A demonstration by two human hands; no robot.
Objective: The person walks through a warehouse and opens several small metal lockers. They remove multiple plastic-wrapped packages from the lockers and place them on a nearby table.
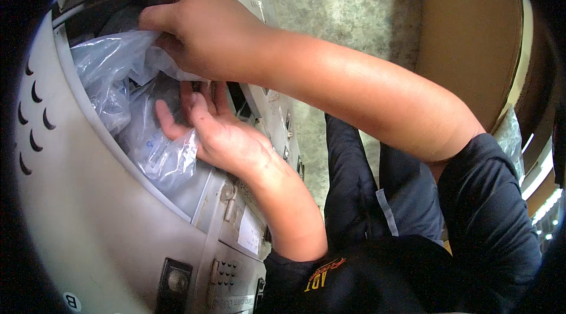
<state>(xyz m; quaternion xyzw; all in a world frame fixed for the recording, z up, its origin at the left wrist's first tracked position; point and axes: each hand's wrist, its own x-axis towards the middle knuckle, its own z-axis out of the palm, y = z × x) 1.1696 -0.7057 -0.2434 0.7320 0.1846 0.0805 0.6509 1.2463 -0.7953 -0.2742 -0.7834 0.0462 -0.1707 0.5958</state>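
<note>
A clear plastic bag (106, 58) lies crumpled in the opening of a beige metal cabinet or machine. My right hand (203, 28) reaches across from the right, its fingers bent and closed on the bag's upper edge; its fingertips are partly hidden. Below it, my left hand (227, 137) is turned palm up with the fingers spread and lightly curled. Loose plastic lies against the left hand's fingers and the base of the hand. What sits inside the bag cannot be made out.
The curved beige panel (88, 178) with slots borders the opening on the left. A metal edge with latches (230, 196) and a black handle (174, 284) lie nearer me. Concrete floor (336, 7) shows beyond, and a large brown cardboard container (466, 31) stands at the right.
</note>
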